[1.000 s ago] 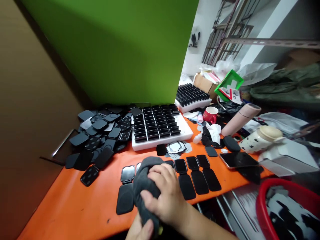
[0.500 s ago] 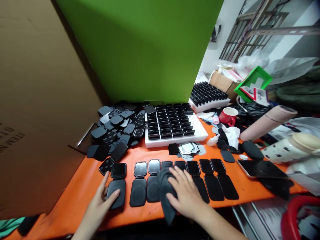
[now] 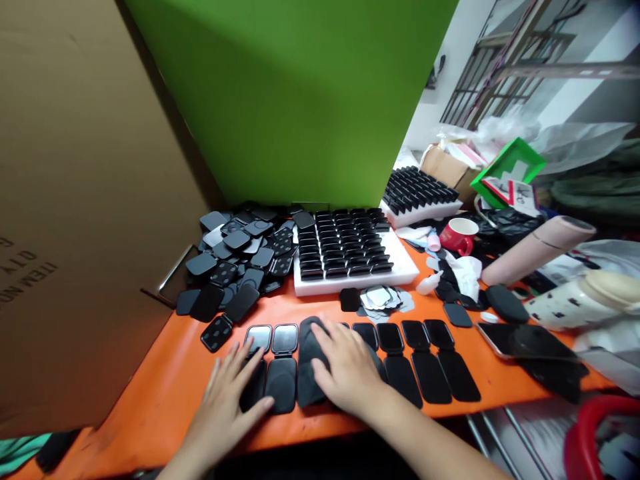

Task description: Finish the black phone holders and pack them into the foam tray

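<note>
A row of unfolded black hinged pieces [image 3: 431,377] lies along the front of the orange table. My left hand [image 3: 227,400] is open, its spread fingers over the leftmost piece in the row. My right hand [image 3: 345,363] presses down on a dark grey cloth [image 3: 311,380], which covers part of the row just right of the piece with a round mark [image 3: 281,385]. The fingers of my right hand lie spread on the cloth. Behind the row sits a small pile of silvery square sheets [image 3: 381,299].
A white foam tray [image 3: 350,283] holds rows of black pieces, with a loose heap of pieces [image 3: 240,243] left of it. Tall cardboard [image 3: 90,200] stands at left. A red mug [image 3: 459,237], pink tumbler [image 3: 537,250] and phone [image 3: 505,339] are at right.
My left hand has moved right, onto the row. The leftmost pieces now lie closer together. My right hand and the cloth have shifted slightly left, and the cloth is spread flatter.
</note>
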